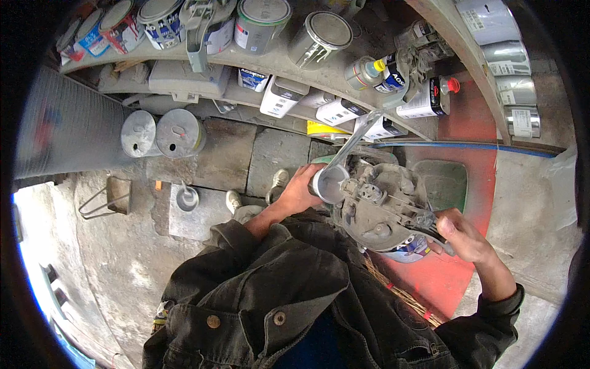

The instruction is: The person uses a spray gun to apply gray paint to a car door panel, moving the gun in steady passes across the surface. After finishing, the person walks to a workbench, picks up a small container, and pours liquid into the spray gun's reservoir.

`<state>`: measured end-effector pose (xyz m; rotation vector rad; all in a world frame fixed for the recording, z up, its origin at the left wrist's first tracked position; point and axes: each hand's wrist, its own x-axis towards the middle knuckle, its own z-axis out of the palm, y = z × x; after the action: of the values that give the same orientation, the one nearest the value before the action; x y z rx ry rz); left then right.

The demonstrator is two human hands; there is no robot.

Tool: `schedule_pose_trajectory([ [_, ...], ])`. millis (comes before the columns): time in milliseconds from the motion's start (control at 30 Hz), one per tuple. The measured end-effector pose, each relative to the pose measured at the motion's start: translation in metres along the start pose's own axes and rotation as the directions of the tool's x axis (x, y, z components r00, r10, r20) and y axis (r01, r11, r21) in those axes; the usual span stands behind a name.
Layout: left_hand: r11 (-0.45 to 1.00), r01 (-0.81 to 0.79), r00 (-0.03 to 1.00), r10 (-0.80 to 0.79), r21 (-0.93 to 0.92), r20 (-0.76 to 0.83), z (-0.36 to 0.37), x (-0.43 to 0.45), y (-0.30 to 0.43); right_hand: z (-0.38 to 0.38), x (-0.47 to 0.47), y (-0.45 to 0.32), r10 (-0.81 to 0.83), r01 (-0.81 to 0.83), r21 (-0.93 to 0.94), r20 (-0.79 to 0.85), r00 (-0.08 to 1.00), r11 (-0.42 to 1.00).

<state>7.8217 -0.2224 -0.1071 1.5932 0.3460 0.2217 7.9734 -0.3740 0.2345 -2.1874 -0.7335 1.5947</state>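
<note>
My left hand [299, 191] is wrapped around a small metal cup [329, 189], its mouth turned up towards me. A long translucent stirring stick [352, 140] leans out of the cup towards the shelves. My right hand [463, 235] grips the handle of a dusty paint-can mixing lid [385, 203]. Under that lid is a paint can [408, 249] with a printed label, tilted towards the cup. The lid's near edge is close to the cup's rim; whether they touch, I cannot tell. How much the cup holds is unclear.
Shelves [272, 62] ahead carry paint cans, bottles and tins. Two metal drums [177, 133] stand at the left. On the floor are a metal dustpan [118, 196] and a second metal cup [187, 199] on a pale board. A straw broom [405, 295] lies by my right side.
</note>
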Motion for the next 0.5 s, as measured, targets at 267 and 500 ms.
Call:
schedule_pose_trajectory([
  [267, 0.997, 0.064, 0.997, -0.065, 0.031, 0.036, -0.006, 0.015, 0.002, 0.001, -0.014, 0.049, -0.03, 0.068, 0.269, -0.145, 0.989, 0.961],
  [500, 0.988, 0.152, 0.986, -0.149, -0.026, 0.079, 0.01, 0.052, 0.013, 0.02, -0.014, 0.128, -0.06, 0.207, 0.322, -0.415, 0.908, 0.924],
])
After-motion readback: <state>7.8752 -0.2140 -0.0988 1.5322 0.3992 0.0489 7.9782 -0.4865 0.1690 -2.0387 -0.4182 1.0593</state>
